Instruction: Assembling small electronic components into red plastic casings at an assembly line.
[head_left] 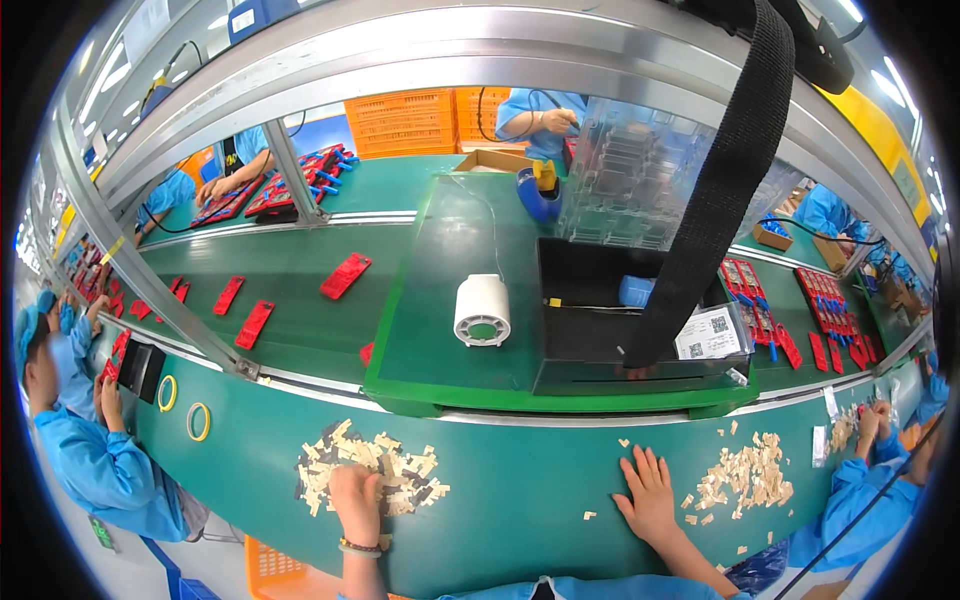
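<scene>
My left hand (pixel 357 497), with a bracelet at its wrist, is over the near side of a mixed pile of small flat beige and dark pieces (pixel 405 478). Its fingers are curled down toward the pieces, and the hand hides whatever is between them. My right hand (pixel 648 492) lies palm down on the green table (pixel 510 470), fingers spread, with nothing in it. Just right of it is a second pile of small beige pieces (pixel 745 475). One loose beige piece (pixel 589 516) lies left of that hand, and another sits beyond its fingertips.
Two rolls of yellowish tape (pixel 199 421) lie at the left. Beyond the table's far edge, a conveyor (pixel 310 300) carries red trays (pixel 255 325). A white cylinder (pixel 482 310) and black box (pixel 590 365) stand on a raised green platform. Co-workers sit at both sides.
</scene>
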